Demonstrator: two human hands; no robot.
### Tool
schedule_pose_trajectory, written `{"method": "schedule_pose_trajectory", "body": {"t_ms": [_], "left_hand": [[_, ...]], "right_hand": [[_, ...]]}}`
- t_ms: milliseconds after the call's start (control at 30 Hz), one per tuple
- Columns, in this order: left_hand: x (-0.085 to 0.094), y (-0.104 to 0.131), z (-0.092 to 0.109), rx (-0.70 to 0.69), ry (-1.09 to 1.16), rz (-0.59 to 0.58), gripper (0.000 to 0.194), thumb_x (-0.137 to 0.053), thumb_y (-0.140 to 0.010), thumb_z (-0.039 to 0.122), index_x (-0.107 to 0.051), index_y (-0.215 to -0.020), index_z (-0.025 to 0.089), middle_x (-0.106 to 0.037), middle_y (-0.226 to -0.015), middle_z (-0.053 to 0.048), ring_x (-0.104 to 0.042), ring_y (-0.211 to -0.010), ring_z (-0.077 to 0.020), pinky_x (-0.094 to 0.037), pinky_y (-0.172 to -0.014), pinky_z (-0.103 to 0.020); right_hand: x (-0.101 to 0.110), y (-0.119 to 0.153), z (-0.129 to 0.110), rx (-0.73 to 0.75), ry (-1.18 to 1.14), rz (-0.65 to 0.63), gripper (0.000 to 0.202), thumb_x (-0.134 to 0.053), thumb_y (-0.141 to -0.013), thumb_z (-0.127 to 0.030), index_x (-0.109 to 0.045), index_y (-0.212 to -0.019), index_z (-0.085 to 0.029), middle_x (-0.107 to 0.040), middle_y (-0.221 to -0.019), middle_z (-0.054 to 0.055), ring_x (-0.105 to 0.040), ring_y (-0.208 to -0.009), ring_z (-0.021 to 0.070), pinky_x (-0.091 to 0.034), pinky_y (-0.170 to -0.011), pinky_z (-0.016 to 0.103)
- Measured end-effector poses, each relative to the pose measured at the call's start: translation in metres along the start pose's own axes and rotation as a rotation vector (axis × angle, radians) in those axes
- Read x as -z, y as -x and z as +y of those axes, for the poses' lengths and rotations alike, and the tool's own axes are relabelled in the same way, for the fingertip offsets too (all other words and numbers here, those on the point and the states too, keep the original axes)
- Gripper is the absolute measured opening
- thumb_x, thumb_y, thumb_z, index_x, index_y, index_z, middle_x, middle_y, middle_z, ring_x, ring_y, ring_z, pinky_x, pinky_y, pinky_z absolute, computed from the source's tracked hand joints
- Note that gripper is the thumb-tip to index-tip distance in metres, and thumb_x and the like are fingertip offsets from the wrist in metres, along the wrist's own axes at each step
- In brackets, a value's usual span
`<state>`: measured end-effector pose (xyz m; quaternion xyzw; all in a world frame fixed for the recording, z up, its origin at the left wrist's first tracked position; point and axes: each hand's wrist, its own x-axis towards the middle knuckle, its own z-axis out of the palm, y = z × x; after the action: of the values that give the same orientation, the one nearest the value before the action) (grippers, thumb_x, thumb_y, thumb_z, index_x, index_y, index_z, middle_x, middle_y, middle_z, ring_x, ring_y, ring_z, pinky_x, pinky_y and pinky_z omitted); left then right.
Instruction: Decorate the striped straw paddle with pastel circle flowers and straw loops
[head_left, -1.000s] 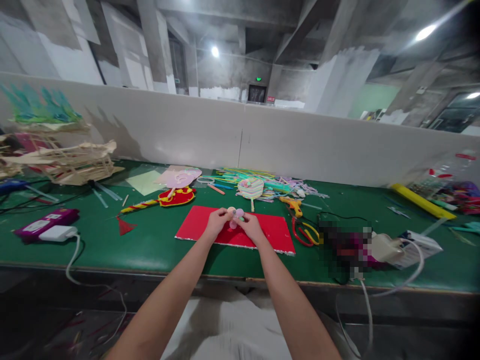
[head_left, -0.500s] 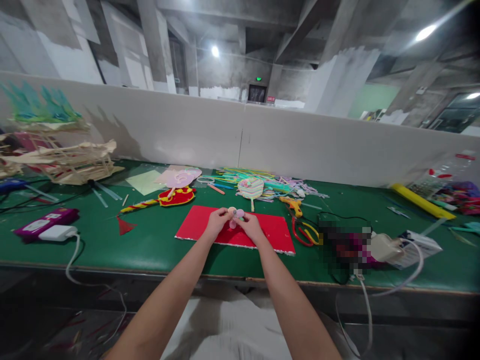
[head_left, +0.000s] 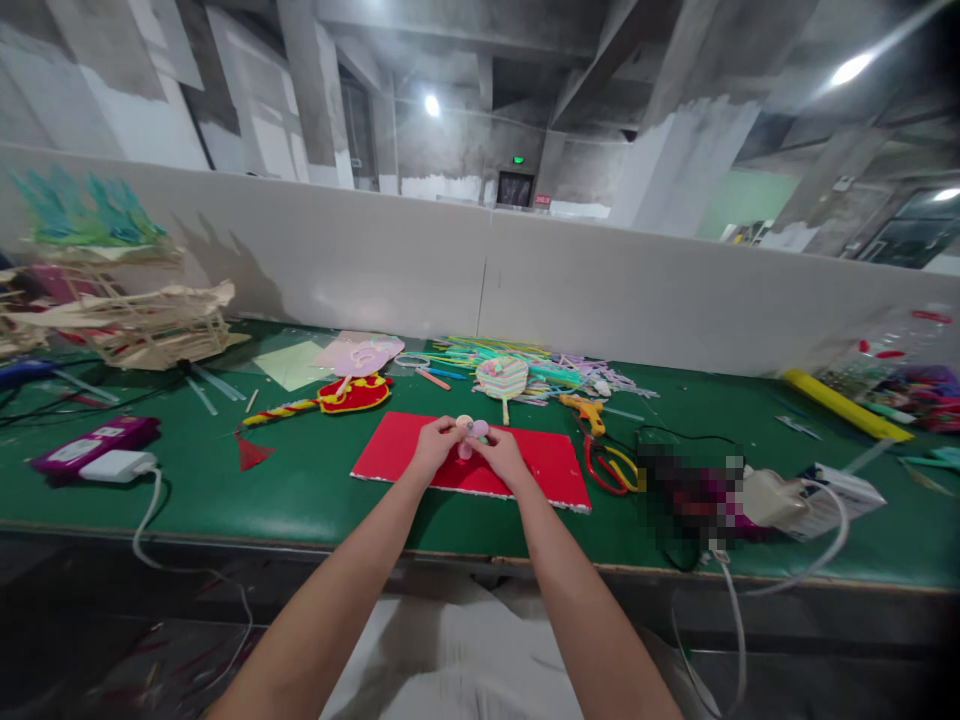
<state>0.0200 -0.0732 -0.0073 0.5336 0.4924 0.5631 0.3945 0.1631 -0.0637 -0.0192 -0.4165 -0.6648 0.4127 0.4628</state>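
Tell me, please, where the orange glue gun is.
In the head view, the orange glue gun lies right of centre on the green table, near the far right corner of the red board.

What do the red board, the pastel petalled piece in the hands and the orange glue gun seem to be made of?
Red board: probably foam with a smooth-looking red facing, judging by its ragged white edge.
Pastel petalled piece: perhaps paper or thin foam, matte-looking; too small and partly hidden to settle.
Orange glue gun: likely plastic, from its even colour and moulded shape.
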Motion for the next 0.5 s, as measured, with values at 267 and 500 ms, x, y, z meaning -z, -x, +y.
{"method": "schedule_pose_trajectory", "body": {"t_ms": [267,500], "left_hand": [[0.0004,-0.0006,-0.0017,0.018,0.007,-0.022,0.032,-0.066,-0.060,0.046,-0.065,-0.068,0.015,-0.060,-0.060,0.001,-0.051,-0.062,-0.0137,-0.037,-0.061,-0.023],[0.0010,-0.0018,-0.0041,-0.018,0.018,-0.011,0.027,-0.066,-0.061,0.043,-0.062,-0.063,0.016,-0.058,-0.059,0.002,-0.051,-0.061,-0.0127,-0.037,-0.061,-0.023]], "right_hand": [[-0.0006,-0.0003,0.0018,0.002,-0.034,-0.008,0.037,-0.062,-0.065,-0.043,-0.067,-0.084,-0.011,-0.064,-0.074,0.003,-0.051,-0.065,0.0150,-0.041,-0.064,0.027],[-0.0007,0.0002,0.0021,-0.004,-0.049,-0.031,0.038,-0.063,-0.063,-0.045,-0.067,-0.081,-0.012,-0.064,-0.072,0.003,-0.051,-0.066,0.0161,-0.040,-0.062,0.027]]}}
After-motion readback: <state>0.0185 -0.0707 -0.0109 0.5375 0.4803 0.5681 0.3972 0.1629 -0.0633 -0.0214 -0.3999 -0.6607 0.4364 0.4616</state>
